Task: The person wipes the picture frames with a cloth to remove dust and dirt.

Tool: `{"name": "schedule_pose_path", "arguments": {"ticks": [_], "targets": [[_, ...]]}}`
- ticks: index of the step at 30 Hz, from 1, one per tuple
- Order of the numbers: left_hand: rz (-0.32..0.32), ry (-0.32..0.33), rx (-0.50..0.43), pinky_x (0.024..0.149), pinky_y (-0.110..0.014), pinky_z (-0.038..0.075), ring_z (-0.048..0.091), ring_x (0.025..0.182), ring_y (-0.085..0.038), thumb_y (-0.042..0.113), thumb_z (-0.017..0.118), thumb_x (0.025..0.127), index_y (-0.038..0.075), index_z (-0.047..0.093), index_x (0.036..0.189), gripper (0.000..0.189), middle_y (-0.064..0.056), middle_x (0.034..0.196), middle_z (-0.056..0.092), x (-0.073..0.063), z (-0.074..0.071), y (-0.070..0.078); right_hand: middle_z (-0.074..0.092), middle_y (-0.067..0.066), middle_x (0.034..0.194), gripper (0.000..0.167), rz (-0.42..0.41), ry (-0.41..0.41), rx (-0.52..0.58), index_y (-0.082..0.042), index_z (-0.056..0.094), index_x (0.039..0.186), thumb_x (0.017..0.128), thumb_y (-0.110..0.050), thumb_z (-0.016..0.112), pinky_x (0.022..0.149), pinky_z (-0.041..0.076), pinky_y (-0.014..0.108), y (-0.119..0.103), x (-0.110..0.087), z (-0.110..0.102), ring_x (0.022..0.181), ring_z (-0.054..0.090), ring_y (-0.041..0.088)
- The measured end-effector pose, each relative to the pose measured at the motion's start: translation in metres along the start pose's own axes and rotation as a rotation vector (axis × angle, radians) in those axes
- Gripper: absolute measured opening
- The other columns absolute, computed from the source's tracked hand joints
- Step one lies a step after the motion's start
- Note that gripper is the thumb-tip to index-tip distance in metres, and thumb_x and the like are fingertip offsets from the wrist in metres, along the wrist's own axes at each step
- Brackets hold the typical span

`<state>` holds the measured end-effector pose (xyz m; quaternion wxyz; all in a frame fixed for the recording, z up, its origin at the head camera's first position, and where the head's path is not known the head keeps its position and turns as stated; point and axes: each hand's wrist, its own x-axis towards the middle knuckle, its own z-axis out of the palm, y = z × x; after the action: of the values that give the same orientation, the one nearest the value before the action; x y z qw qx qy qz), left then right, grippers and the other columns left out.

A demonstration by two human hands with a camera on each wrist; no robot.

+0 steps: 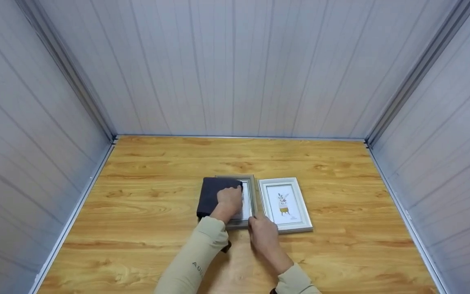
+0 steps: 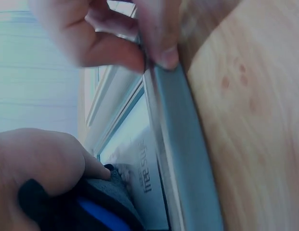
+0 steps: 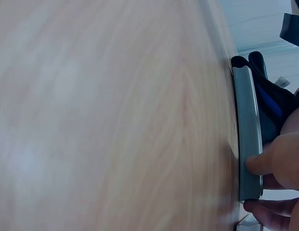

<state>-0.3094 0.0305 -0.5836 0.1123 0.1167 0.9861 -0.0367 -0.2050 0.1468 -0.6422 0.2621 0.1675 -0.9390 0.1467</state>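
A grey picture frame (image 1: 253,196) lies flat on the wooden table, its left part hidden under a dark folded cloth (image 1: 214,195). My left hand (image 1: 230,200) holds the cloth against the frame's glass, fingers bent over it. In the left wrist view the cloth (image 2: 113,192) shows a blue patch and touches the glass beside some printed letters. With thumb and fingers, my right hand (image 1: 264,234) grips the grey frame's near right corner. The right wrist view shows that thumb on the frame's outer edge (image 3: 248,125).
Close on the right lies a white picture frame (image 1: 306,214) with a drawing of a potted plant. The wooden tabletop (image 1: 145,196) spreads around both frames. Pale panel walls (image 1: 235,69) stand at the back and both sides.
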Motion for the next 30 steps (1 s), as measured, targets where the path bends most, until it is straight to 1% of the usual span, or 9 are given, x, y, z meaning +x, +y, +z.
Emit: {"name": "schedule_pose_path", "arguments": {"ticks": [5,9,12,15,19,22,25,28,30], "targets": [[0.014,-0.006,0.038,0.063,-0.035,0.053,0.065,0.083,-0.018,0.025,0.054,0.098,0.018,0.047,0.145,0.048,-0.007,0.102,0.069,-0.01,0.001,0.013,0.048,0.001,0.065,0.023,0.002,0.013,-0.003,-0.01,0.056,0.065,0.075,-0.003,0.075,0.043,0.042,0.039,0.002,0.002,0.001,0.053,0.053,0.025],[0.044,-0.032,0.012,0.065,-0.036,0.053,0.064,0.082,-0.018,0.027,0.061,0.093,0.016,0.055,0.137,0.046,-0.007,0.1,0.069,-0.027,-0.001,0.019,0.05,0.002,0.067,0.018,-0.007,0.035,-0.023,-0.009,0.058,0.067,0.076,-0.005,0.073,0.045,0.044,0.04,0.003,0.002,0.003,0.056,0.055,0.026],[0.077,-0.061,-0.028,0.065,-0.037,0.053,0.062,0.076,-0.018,0.026,0.064,0.092,0.012,0.064,0.122,0.033,-0.008,0.093,0.068,-0.041,-0.003,0.02,0.051,0.004,0.068,0.017,-0.006,0.056,-0.014,-0.008,0.059,0.068,0.075,-0.004,0.073,0.045,0.045,0.04,0.003,0.001,0.004,0.057,0.055,0.027],[0.106,-0.077,-0.056,0.063,-0.038,0.052,0.057,0.07,-0.019,0.024,0.061,0.094,0.012,0.068,0.109,0.021,-0.008,0.088,0.066,-0.055,-0.004,0.017,0.052,0.005,0.069,0.017,0.003,0.077,0.017,-0.007,0.059,0.069,0.075,-0.002,0.074,0.046,0.044,0.041,0.003,-0.002,0.007,0.056,0.054,0.028],[0.112,-0.074,-0.058,0.062,-0.039,0.052,0.058,0.07,-0.02,0.025,0.06,0.094,0.013,0.069,0.105,0.018,-0.008,0.084,0.066,-0.068,-0.002,0.013,0.052,0.006,0.072,0.017,0.028,0.111,0.062,-0.006,0.059,0.072,0.076,-0.002,0.075,0.047,0.045,0.041,-0.002,-0.009,0.011,0.056,0.054,0.028],[0.091,-0.069,-0.042,0.062,-0.04,0.052,0.062,0.073,-0.021,0.024,0.063,0.092,0.016,0.07,0.107,0.018,-0.007,0.086,0.067,-0.075,0.0,0.011,0.053,0.005,0.074,0.015,0.06,0.115,0.087,-0.006,0.06,0.075,0.078,-0.003,0.075,0.048,0.046,0.041,-0.005,-0.013,0.011,0.058,0.056,0.028],[0.065,-0.051,-0.035,0.063,-0.042,0.053,0.064,0.078,-0.023,0.024,0.064,0.091,0.02,0.069,0.114,0.024,-0.007,0.091,0.068,-0.082,0.0,0.005,0.056,0.006,0.079,0.017,0.089,0.082,0.114,-0.005,0.06,0.08,0.077,-0.003,0.077,0.05,0.047,0.041,-0.006,-0.013,0.004,0.06,0.057,0.028],[0.041,-0.016,-0.057,0.062,-0.042,0.052,0.066,0.082,-0.025,0.022,0.063,0.092,0.025,0.065,0.125,0.034,-0.008,0.096,0.069,-0.09,0.001,-0.005,0.06,0.008,0.083,0.018,0.093,0.076,0.184,-0.003,0.062,0.084,0.075,-0.002,0.078,0.054,0.05,0.04,0.003,-0.01,-0.011,0.063,0.06,0.027],[0.033,0.015,-0.081,0.059,-0.042,0.052,0.066,0.079,-0.026,0.021,0.062,0.093,0.027,0.062,0.131,0.039,-0.009,0.096,0.069,-0.093,0.003,-0.012,0.063,0.009,0.083,0.018,0.133,0.095,0.205,-0.002,0.064,0.086,0.075,-0.003,0.078,0.058,0.051,0.041,0.017,-0.007,-0.028,0.066,0.062,0.028]]}}
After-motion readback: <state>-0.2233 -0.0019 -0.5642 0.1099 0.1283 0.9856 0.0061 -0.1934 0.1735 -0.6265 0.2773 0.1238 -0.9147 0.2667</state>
